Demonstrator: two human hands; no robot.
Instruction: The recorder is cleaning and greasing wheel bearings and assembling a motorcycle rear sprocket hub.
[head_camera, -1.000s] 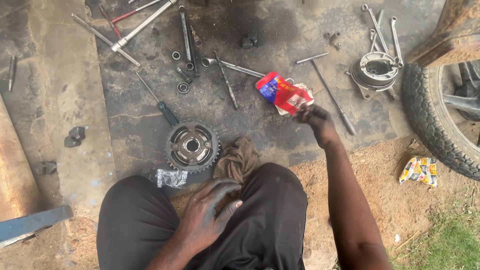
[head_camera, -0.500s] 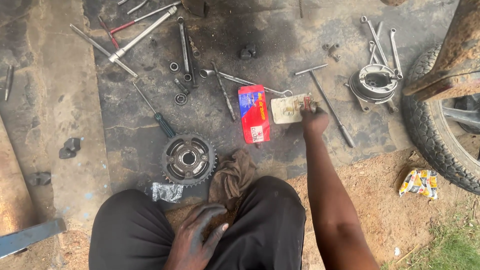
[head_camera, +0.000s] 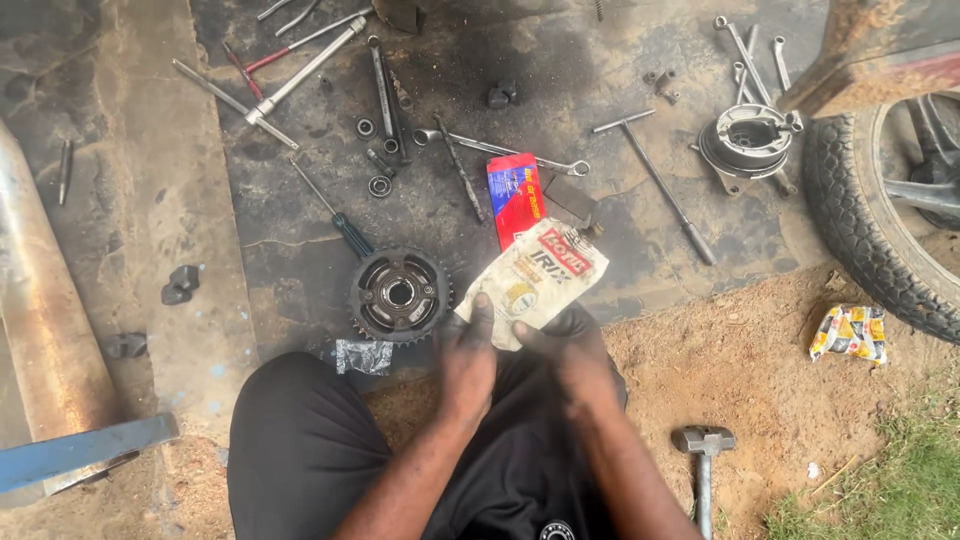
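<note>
We pinch the pale sachet (head_camera: 533, 278) at its lower edge, left hand (head_camera: 468, 352) with the thumb laid flat on its face, right hand (head_camera: 568, 345) clamped on the corner beside it, so the pack stands up towards us with its printed side readable. Just left of our fingers lies the sprocket hub (head_camera: 399, 293), flat, near enough to reach. Just beyond the sachet's top the red box (head_camera: 514, 196) rests on the dark mat (head_camera: 600, 60) among spanners (head_camera: 500, 148). Well right of our fingers stands the tyre (head_camera: 868, 225); a hammer (head_camera: 704, 445) lies in the dirt near our right forearm.

tyre (head_camera: 850, 200) cut off at right edge, hammer (head_camera: 703, 470) handle cropped below
</note>
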